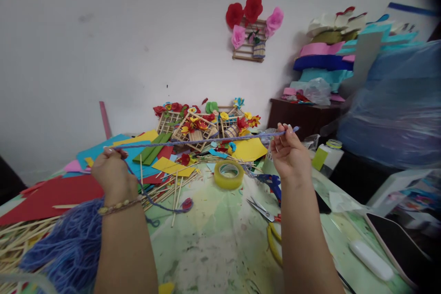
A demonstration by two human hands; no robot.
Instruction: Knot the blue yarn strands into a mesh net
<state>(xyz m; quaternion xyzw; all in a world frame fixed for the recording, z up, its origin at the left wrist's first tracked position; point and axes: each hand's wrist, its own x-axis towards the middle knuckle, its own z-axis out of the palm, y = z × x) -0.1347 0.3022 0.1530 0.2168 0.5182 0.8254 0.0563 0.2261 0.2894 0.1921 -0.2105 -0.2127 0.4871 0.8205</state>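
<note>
A length of blue-purple yarn (200, 142) is stretched nearly level between my two raised hands. My left hand (112, 170) pinches one part of it, and from there a loose strand hangs down to the table. My right hand (290, 151) pinches the yarn at the other side, with a short end sticking out past the fingertips. A tangled heap of the same yarn (69, 243) lies beneath my left forearm. Scissors (262, 210) with red and yellow handles lie beside my right forearm, partly hidden by it.
A roll of clear yellow tape (228, 175) rests mid-table. Thin wooden sticks (172, 188) and coloured paper (69, 193) spread over the left. Stick frames with paper flowers (196, 131) stand at the back. A blue glue gun (272, 184), a jar (329, 154) and a phone (396, 243) are right.
</note>
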